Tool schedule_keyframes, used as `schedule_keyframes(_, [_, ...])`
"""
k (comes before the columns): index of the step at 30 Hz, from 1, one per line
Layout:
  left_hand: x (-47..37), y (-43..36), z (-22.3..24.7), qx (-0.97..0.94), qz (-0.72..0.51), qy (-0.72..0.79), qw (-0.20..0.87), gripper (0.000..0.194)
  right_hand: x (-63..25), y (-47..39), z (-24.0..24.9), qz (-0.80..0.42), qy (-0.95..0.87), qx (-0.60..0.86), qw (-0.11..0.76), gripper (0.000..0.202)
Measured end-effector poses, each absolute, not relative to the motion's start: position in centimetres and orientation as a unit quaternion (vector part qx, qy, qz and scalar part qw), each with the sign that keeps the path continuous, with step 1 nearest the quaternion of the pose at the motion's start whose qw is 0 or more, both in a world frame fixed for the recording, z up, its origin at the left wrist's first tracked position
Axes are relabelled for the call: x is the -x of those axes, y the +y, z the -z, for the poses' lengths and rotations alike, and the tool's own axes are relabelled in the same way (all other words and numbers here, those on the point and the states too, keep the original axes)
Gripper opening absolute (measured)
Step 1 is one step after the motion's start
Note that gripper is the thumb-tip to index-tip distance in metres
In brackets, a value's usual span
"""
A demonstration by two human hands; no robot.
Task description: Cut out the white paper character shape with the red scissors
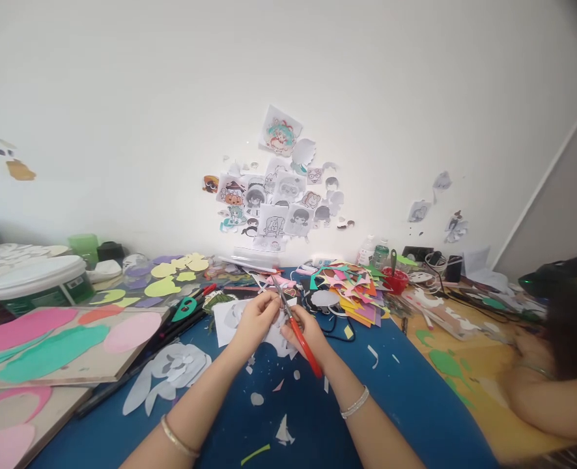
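Note:
Red-handled scissors (305, 342) slant across the middle of the view, blades pointing up and away. My right hand (309, 332) is closed on them at the handles. Just left of the blades, my left hand (260, 317) pinches something too small to make out. White paper with a grey line drawing (228, 320) lies behind and beneath both hands. Small white paper scraps (256, 398) are scattered on the blue mat (234, 430) below, near a thin yellow-green strip (255, 454).
Boards with pink and teal cutouts (49, 352) stand at left, beside grey-white cutouts (171, 371). A pile of coloured paper (351, 293) and a red bowl (394, 280) are at back right. Another person's arm (552, 397) rests at far right.

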State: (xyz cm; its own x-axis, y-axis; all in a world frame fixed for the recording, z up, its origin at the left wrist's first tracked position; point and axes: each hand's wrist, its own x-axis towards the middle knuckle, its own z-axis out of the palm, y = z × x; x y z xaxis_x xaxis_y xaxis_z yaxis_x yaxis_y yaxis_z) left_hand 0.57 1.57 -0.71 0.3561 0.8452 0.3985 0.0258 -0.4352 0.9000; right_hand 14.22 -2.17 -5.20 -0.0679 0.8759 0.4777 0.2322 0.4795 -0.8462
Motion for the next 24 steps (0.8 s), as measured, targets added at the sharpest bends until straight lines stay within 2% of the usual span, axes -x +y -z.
schedule_keyframes(10, [-0.56, 1.41, 0.55, -0.688, -0.486, 0.339, 0.419, 0.021, -14.57, -2.12, 5.4, -0.286, -0.685, 0.44, 0.504, 0.039])
schedule_keyframes(24, [-0.74, 1.13, 0.24, -0.676, -0.469, 0.357, 0.443, 0.018, -14.88, -1.73, 5.97, -0.214, -0.689, 0.497, 0.481, 0.03])
